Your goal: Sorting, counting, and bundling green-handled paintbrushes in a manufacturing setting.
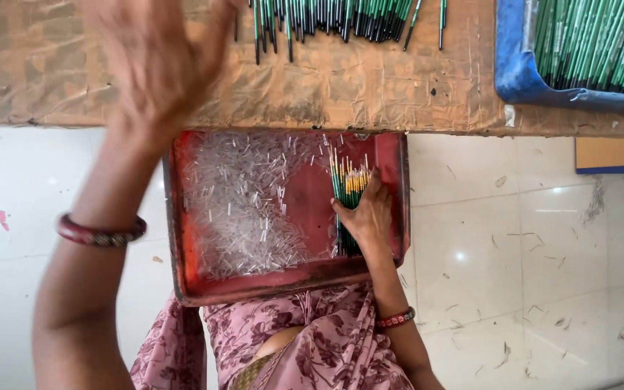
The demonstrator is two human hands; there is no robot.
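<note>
Right hand (365, 214) grasps a bundle of green brushes (348, 189) at frame centre; blurred left hand (154, 54), upper left, seems spread open, empty

left hand (157, 54) raised, spread, right hand (366, 217) clenched

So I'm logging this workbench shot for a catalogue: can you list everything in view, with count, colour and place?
tray: one, red, on the lap, below the board's edge
clear tubes: too many to count, transparent, heaped in the tray's left part
held brushes: a bundle, green with yellow ends, at the tray's right side
loose brushes: a row, green and dark, on the board, top
board: one, brown, across the top
blue bin: one, top right, full of green brushes
floor: white tiles, littered
bangles: red, one on each wrist
left hand: raised, blurred
right hand: gripping the bundle
</note>
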